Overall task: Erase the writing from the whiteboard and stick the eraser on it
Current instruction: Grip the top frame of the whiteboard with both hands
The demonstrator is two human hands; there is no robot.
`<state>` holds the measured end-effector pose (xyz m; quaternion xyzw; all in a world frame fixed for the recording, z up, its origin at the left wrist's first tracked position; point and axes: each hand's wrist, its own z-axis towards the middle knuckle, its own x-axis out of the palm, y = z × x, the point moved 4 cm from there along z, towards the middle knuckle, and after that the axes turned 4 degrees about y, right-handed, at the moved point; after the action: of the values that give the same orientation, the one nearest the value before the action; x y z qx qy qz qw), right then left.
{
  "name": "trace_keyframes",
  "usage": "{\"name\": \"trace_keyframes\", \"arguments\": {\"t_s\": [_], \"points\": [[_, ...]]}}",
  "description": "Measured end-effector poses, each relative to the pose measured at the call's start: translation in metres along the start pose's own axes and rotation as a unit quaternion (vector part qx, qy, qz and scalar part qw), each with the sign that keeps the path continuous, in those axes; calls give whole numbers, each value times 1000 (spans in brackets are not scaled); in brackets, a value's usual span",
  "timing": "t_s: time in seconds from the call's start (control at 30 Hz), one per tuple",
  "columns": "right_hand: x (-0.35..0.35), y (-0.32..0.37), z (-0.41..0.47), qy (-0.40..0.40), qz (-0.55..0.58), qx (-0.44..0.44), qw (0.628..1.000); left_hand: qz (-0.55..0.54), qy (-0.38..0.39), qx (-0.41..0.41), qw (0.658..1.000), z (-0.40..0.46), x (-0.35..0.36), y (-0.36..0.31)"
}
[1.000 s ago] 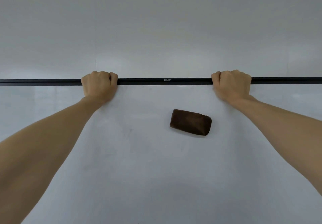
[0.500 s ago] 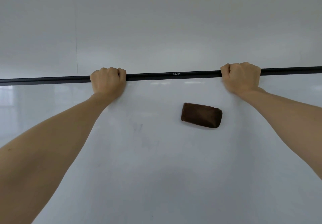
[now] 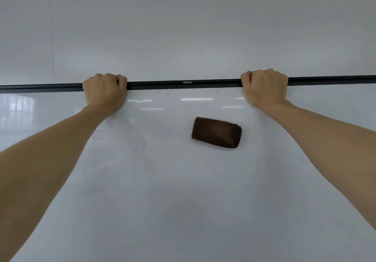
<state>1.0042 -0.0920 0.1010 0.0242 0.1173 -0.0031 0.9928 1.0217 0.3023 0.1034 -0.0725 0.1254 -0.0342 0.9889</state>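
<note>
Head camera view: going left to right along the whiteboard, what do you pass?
Left hand gripping the black top rail → faint leftover marker smudge → brown eraser stuck on the whiteboard → right hand gripping the rail.

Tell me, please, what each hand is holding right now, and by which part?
Both the left hand and right hand grip the whiteboard's black top frame. The brown eraser sits unheld on the whiteboard.
</note>
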Motion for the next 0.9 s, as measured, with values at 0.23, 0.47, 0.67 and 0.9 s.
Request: {"name": "trace_keyframes", "arguments": {"t_s": [0.23, 0.47, 0.67, 0.9], "points": [[6, 2, 5, 6, 5, 1, 1000, -5, -5, 2, 1000, 4, 7, 2], [-9, 2, -1, -3, 8, 4, 1000, -11, -14, 6, 1000, -2, -7, 3], [-33, 3, -12, -14, 9, 2, 1000, -18, -12, 7, 1000, -12, -32, 3], [-66, 8, -29, -31, 34, -9, 999, -20, 40, 3, 999, -25, -68, -3]]}}
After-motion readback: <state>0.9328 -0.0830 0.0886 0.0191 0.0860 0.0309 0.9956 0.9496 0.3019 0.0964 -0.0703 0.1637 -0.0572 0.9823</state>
